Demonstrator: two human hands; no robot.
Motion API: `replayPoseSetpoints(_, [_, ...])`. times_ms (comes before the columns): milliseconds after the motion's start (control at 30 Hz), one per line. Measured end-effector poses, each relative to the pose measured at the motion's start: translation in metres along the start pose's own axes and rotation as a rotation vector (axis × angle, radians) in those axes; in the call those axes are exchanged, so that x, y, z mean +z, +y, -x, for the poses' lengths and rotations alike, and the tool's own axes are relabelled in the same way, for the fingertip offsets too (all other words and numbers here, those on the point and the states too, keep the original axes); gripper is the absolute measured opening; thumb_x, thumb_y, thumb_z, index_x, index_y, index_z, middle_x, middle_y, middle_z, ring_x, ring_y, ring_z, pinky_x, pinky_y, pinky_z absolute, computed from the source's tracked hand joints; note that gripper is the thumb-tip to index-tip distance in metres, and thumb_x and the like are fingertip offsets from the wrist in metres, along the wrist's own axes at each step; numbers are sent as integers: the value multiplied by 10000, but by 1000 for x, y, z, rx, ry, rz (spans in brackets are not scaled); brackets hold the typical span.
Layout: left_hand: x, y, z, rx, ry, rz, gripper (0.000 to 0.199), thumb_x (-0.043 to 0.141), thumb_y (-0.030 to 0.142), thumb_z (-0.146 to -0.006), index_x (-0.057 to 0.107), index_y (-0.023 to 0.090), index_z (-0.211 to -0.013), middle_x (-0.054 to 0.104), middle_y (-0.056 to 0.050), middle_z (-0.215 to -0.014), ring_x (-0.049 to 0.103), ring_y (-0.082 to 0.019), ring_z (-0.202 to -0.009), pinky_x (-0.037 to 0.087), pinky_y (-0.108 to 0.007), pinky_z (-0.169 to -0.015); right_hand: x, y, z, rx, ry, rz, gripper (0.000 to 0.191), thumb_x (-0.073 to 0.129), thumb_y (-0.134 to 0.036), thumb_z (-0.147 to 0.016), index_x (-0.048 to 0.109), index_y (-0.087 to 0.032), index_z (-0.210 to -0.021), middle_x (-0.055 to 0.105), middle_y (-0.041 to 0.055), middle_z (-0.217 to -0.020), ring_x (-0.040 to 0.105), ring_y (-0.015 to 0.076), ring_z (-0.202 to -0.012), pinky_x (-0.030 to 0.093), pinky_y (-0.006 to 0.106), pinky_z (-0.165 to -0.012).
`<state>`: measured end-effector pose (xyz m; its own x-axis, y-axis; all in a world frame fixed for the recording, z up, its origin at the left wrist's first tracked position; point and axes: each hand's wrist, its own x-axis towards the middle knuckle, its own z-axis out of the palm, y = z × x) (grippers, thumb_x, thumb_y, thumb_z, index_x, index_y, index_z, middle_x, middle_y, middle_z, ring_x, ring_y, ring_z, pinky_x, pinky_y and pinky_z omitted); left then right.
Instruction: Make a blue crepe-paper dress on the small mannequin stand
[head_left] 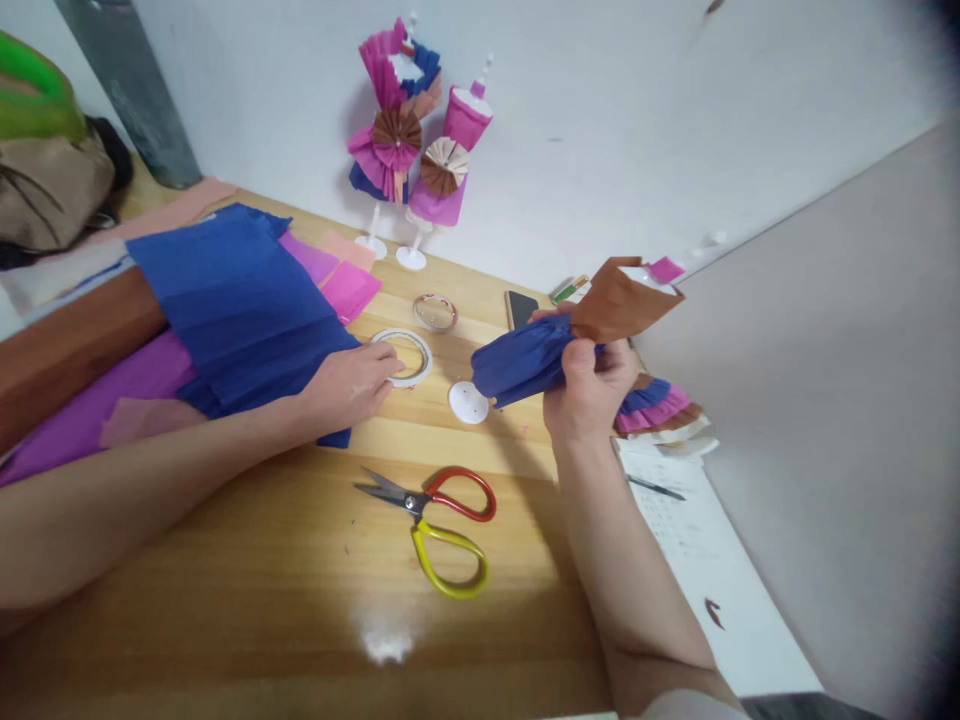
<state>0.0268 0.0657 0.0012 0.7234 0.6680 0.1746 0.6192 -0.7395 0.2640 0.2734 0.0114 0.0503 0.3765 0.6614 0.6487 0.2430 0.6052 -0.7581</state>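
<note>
My left hand (352, 382) is at the left rim of a white roll of tape (430, 362), fingers curled over it. Under and behind that hand spreads a stack of blue crepe paper (240, 300). My right hand (589, 385) grips a small mannequin (525, 360) around its waist, tilted on its side. It wears a blue crepe-paper skirt and a brown paper top (626, 300), with a pink piece at the neck. The mannequin's round white base (469, 402) points toward the tape. Open scissors (412, 503) with red and yellow handles lie nearer me.
Two dressed mannequins (397, 130) (457, 150) stand against the wall. A clear tape roll (435, 313) and a phone (520, 308) lie behind. Pleated paper (652, 408), written sheets (675, 530) and a pen (656, 488) are at right. A bag (52, 190) sits far left.
</note>
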Motion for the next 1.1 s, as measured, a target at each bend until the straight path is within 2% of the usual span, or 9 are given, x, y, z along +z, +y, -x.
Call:
replayPoseSetpoints(133, [0, 3, 0, -14, -34, -2, 295, 449, 159, -910, 685, 204, -1081, 668, -66, -1136, 661, -192, -984, 511, -275, -772, 0, 0, 0, -4, -32, -10, 345, 758, -551, -732, 704, -221, -816, 741, 60, -866, 724, 259, -844, 592, 404, -759])
replayPoseSetpoints(400, [3, 1, -2, -20, -65, -7, 266, 456, 120, -899, 694, 203, -982, 683, -49, -1045, 654, -177, -986, 501, -247, -774, 1, -3, 3, -17, -34, 3, 197, 772, -402, -760, 723, -216, -805, 734, 40, -830, 715, 231, -798, 590, 397, -766])
replayPoseSetpoints(567, [7, -2, -1, 1, -52, -9, 263, 446, 120, -902, 687, 204, -966, 677, -49, -1039, 644, -173, -976, 490, -241, -745, 2, 1, 1, -44, 33, 14, 210, 772, -411, -749, 725, -218, -819, 727, 30, -822, 709, 214, -760, 598, 384, -751])
replayPoseSetpoints(933, [5, 2, 1, -8, -65, 7, 304, 426, 96, -896, 679, 204, -1026, 662, -60, -1062, 642, -179, -964, 490, -261, -762, 1, -2, 5, 31, -27, 14, 288, 764, -424, -728, 706, -218, -920, 731, 43, -837, 715, 249, -863, 582, 421, -811])
replayPoseSetpoints(1100, [5, 1, 1, -6, -79, 28, 281, 437, 126, -909, 681, 205, -1022, 657, -60, -1057, 639, -181, -964, 497, -267, -780, 2, -3, 5, 31, -35, -18, 295, 769, -446, -706, 708, -214, -878, 733, 45, -826, 711, 246, -840, 579, 401, -768])
